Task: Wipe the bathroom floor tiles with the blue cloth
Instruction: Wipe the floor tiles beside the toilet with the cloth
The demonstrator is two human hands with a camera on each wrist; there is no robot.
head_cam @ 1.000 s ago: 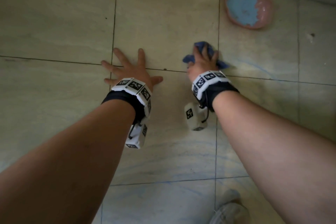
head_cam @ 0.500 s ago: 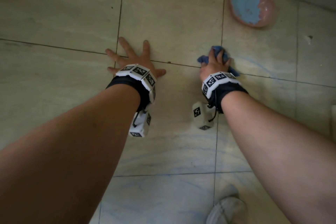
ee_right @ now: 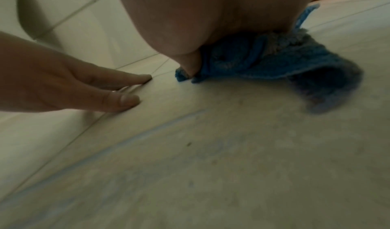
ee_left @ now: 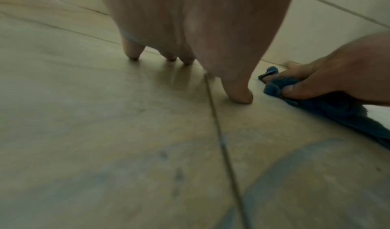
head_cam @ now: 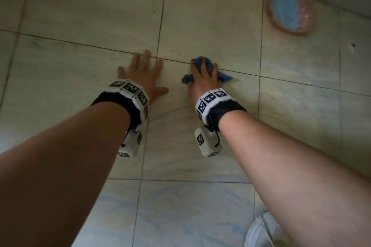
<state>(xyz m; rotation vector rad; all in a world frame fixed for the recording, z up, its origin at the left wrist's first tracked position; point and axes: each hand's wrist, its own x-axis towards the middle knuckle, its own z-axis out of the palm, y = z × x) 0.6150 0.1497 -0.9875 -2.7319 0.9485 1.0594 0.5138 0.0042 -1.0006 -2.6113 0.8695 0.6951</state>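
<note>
Evidently the left hand (head_cam: 140,75) is serving as a prop: it is lying flat on the floor (head_cam: 80,78) with fingers spread and straight, fingertips (ee_left: 133,55) touching the tile, likely taking body weight so the other arm is free to scrub. Just beside it, the right hand (head_cam: 203,80) is bearing down on the cloth (head_cam: 225,78), which is sitting bunched under the palm on a grout line. From the left wrist view the thumb and fingers are curling round a fold of the cloth, pinching it so it does not slip out during strokes. Both arms are reaching forward and down, nearly straight, wrists low. Bluish streaks (ee_left: 274,170) are arcing across the nearer tiles, probably wet wipe marks. A pink bowl (head_cam: 291,9) with something blue inside is sitting well apart, near the wall, and a white shoe (head_cam: 261,232) is showing at the bottom edge.
</note>
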